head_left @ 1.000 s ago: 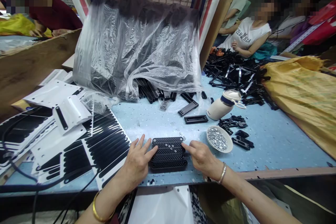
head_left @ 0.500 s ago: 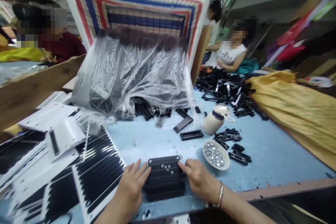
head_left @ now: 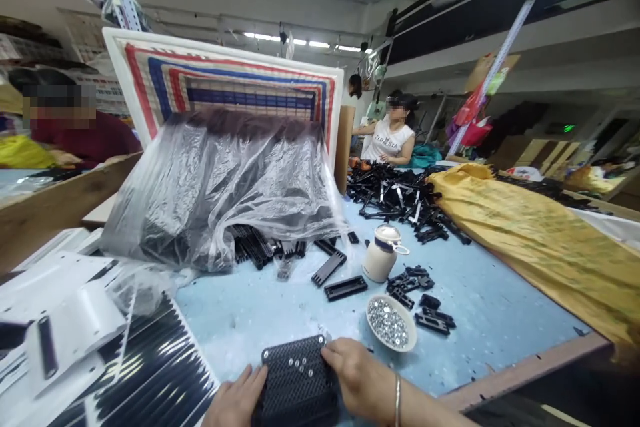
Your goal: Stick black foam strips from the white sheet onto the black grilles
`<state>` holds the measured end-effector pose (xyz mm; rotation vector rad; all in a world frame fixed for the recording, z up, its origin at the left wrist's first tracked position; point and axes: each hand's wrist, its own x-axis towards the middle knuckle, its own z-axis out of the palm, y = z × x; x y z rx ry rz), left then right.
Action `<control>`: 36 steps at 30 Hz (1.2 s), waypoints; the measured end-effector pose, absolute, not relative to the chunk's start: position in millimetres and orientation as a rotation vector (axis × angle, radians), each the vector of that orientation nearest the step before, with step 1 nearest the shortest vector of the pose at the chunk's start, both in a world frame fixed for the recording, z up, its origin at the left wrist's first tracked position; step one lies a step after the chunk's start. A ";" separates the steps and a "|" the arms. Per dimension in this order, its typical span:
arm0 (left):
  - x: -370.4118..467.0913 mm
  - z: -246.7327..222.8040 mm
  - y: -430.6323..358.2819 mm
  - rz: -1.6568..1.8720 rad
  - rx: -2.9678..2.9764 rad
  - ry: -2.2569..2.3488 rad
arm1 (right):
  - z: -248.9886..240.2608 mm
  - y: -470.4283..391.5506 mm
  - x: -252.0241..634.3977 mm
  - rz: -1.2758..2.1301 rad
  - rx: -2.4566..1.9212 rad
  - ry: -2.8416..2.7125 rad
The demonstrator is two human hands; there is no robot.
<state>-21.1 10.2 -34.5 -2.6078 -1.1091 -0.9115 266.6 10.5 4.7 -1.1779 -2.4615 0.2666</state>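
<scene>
A stack of black textured plates (head_left: 295,392) lies at the table's front edge, cut off by the bottom of the view. Several small metal nuts (head_left: 301,367) rest loose on its top plate, with round metal pieces at the upper corners. My left hand (head_left: 239,397) presses its fingers along the left side of the stack. On the other side, my right hand (head_left: 354,373) has its fingers bent, with fingertips at the upper right corner. Between them the two hands hold the stack; their lower fingers are hidden. A white bowl (head_left: 412,341) of small metal nuts stands right of my right hand.
Behind the bowl are a white lidded jar (head_left: 380,263) and loose black parts (head_left: 434,317). Clear plastic sheeting (head_left: 220,193) covers more black pieces by a striped basket (head_left: 327,127). White and black panels (head_left: 150,353) lie left, yellow sacking (head_left: 525,220) right. Two co-workers sit farther back.
The camera has tilted up and shifted, so the table items appear lower and farther left. My hands remain at the sides of the plate stack; the left fingers are less spread.
</scene>
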 end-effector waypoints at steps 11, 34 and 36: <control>-18.6 13.6 -1.6 -0.864 -2.990 -1.459 | 1.1 11.4 277.8 0.199 -0.911 -2.394; -19.8 1.5 2.7 -0.685 -2.857 -1.262 | 7.7 9.3 273.4 0.112 -0.930 -2.425; -19.9 3.5 2.8 -0.691 -2.874 -1.265 | 8.5 9.4 273.1 0.116 -0.940 -2.429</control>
